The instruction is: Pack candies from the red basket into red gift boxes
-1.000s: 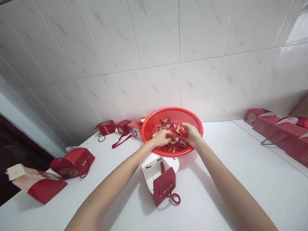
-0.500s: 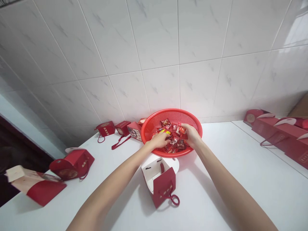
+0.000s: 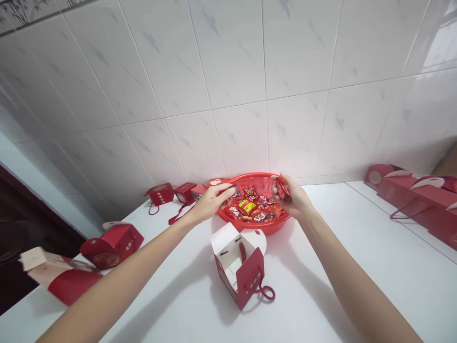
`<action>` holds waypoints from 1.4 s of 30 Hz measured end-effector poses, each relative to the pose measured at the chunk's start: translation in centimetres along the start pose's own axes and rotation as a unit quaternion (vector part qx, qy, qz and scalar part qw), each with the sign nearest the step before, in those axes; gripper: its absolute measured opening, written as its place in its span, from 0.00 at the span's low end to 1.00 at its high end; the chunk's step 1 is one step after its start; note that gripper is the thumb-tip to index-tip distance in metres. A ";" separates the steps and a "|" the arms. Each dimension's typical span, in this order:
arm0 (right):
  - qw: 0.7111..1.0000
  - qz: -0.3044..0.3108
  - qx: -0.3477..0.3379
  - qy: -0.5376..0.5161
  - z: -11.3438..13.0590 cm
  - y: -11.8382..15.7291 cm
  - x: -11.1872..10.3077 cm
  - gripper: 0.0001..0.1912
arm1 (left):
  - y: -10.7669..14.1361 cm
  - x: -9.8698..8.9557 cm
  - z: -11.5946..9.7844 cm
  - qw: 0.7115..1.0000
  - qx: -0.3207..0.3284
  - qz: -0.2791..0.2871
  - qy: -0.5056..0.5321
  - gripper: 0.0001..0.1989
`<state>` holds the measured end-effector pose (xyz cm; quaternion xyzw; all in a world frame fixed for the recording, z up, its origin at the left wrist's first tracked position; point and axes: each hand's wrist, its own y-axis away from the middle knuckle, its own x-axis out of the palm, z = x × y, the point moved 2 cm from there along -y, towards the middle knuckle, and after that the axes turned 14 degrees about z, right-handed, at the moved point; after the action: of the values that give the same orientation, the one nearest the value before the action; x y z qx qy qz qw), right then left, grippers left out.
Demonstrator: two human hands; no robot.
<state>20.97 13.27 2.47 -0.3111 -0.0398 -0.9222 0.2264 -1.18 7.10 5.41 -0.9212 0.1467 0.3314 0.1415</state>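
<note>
A red mesh basket (image 3: 273,226) holds several wrapped candies (image 3: 260,215). Over its right side, my right hand (image 3: 293,196) is closed around red-wrapped candies (image 3: 282,188). My left hand (image 3: 211,202) is above the left rim, its fingers pinched on a small dark wrapped candy (image 3: 233,191). In front of the basket stands an open red box (image 3: 251,272) with white inner walls, flaps up and a red cord handle lying on the table. Something red shows inside it.
Several red boxes stand on the white table (image 3: 303,295): small ones (image 3: 161,195) behind left, a larger one (image 3: 123,242) at left, a tilted one (image 3: 67,281) nearer, and a row (image 3: 410,197) at right. A tiled wall (image 3: 239,128) rises behind.
Both hands have lifted out of the candies. The left has moved left with a small candy, the right slightly right with red-wrapped candies. The view has shifted a little.
</note>
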 end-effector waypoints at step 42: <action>0.738 0.305 -0.078 0.597 -4.0 6.6 7.5 0.08 | 13.1 5.6 0.2 0.979 -0.094 0.146 -0.106 0.38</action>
<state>16.41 3.56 3.22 0.2908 0.2720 -0.8007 0.4476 -1.89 -5.80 -0.55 -0.8588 0.2318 0.4565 0.0196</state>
